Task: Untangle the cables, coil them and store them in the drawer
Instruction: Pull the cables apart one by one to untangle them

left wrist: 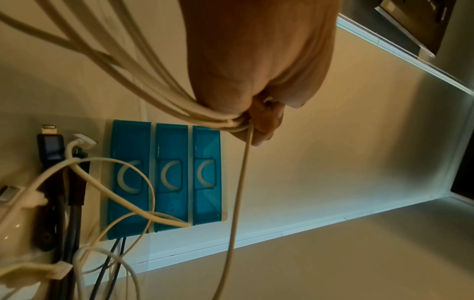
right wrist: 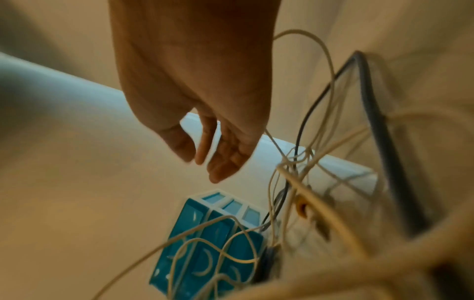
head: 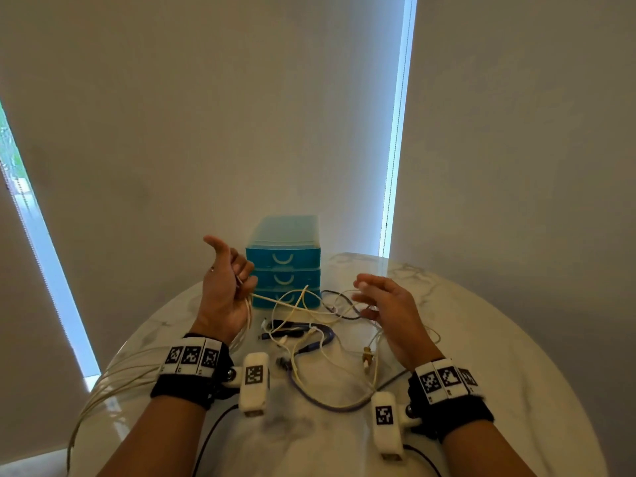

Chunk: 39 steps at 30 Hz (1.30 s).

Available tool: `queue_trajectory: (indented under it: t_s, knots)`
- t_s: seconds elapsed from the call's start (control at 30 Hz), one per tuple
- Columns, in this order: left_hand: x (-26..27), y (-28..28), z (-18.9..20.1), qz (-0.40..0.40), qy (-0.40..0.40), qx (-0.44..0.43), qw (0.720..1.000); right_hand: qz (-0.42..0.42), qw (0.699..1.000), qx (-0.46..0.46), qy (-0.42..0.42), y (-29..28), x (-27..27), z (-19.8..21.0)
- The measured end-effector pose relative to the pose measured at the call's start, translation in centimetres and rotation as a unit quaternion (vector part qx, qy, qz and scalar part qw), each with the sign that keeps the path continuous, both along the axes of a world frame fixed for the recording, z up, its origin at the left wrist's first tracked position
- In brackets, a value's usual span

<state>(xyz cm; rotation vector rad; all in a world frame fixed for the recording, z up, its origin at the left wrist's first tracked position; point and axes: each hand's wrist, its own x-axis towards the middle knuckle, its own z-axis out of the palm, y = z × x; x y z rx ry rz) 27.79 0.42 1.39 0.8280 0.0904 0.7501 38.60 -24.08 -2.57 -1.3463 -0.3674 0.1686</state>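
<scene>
My left hand [head: 237, 280] is raised in front of the blue drawer unit [head: 284, 259], thumb up, fingers curled round several loops of a cream cable [left wrist: 179, 105]. Those loops hang down past my left wrist and over the table edge [head: 103, 390]. One strand runs taut from the hand to the tangle of white, purple and black cables [head: 316, 335] on the table. My right hand [head: 371, 297] hovers over the tangle with fingers loosely spread, holding nothing [right wrist: 205, 154]. All three drawers of the unit [left wrist: 164, 178] are closed.
The round marble table [head: 499, 356] ends close on the left and right. Window blinds hang behind the drawer unit. Loose plugs [head: 366, 359] and connectors lie among the cables between my hands.
</scene>
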Motion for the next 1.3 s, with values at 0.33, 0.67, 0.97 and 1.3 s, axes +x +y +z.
queue_trajectory:
  t_s: [0.33,0.67,0.97,1.3]
  knots:
    - [-0.3,-0.2,0.6,0.045,-0.008,-0.005,0.999,0.271,0.798,-0.511,-0.171,-0.8,-2.4,1.2]
    - [-1.1,-1.3,0.7,-0.028,0.060,0.143,0.987,-0.030,0.995,-0.025,-0.088,-1.0,-1.5,0.9]
    - [-0.6,-6.0,0.1,-0.090,0.214,0.499,0.835,0.048,0.987,0.153,0.000,-0.3,-2.1,1.8]
    - [-0.2,-5.3,-0.2,0.065,0.154,0.405,0.899,0.088,0.964,-0.200,-0.150,-0.5,-1.2,0.0]
